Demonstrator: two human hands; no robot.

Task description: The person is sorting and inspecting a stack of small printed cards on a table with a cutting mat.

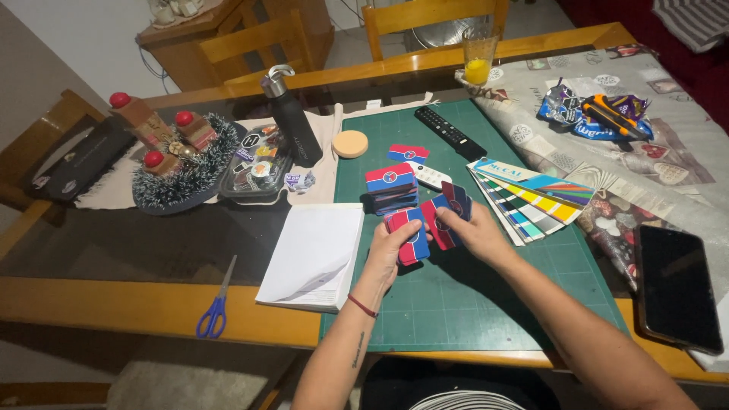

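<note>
Nearest the camera, two bare hands meet over the green cutting mat [456,296] on the counter [114,304]. The left hand [389,250] is closed around a fan of red-and-blue cards [414,235], about three showing. The right hand [474,231] pinches two more cards [449,212] between thumb and fingers, just beside the left hand's fan.

Behind the hands stands one stack of cards [391,188], and one single card [408,152] lies beyond it. One white remote [429,175] and one black remote [449,133] rest on the mat, with one fanned colour swatch deck [531,199] to the right.

Left of the mat lie one white notepad [313,257] and one pair of blue scissors [216,304]. One dark phone [676,287] lies at the right edge.
</note>
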